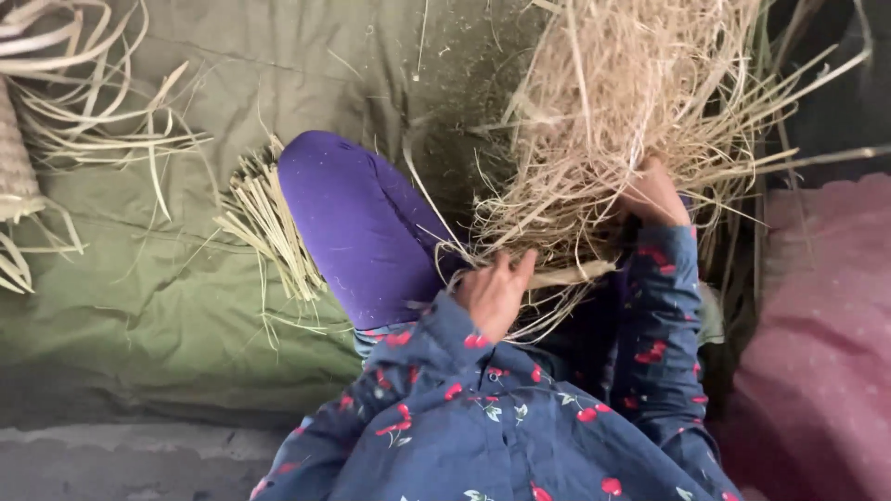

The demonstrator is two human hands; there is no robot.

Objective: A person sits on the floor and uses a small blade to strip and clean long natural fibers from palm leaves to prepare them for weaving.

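- The left hand (495, 292) sits low in the middle of the view, fingers curled and pressed together around a few thin dry strands at the bottom edge of a big bundle of dry straw (613, 121)
- The right hand (652, 193) is pushed into the lower right side of the same straw bundle; its back shows, but the fingers are buried in the stalks, so I cannot tell whether they are spread or pinching
- The straw bundle fills the upper right of the view, loose and tangled, its ends hanging down onto the person's lap between the 2 hands
- Both sleeves (659, 315) are dark blue with a red cherry print
- A knee in purple trousers (357, 223) is bent up just left of the left hand
- A short sheaf of cut pale stalks (269, 223) lies against the left side of that knee on an olive green cloth (139, 306)
- More long pale leaf strips (83, 93) lie spread at the upper left of the cloth
- A pink cloth (826, 343) lies at the right edge, beside the right sleeve
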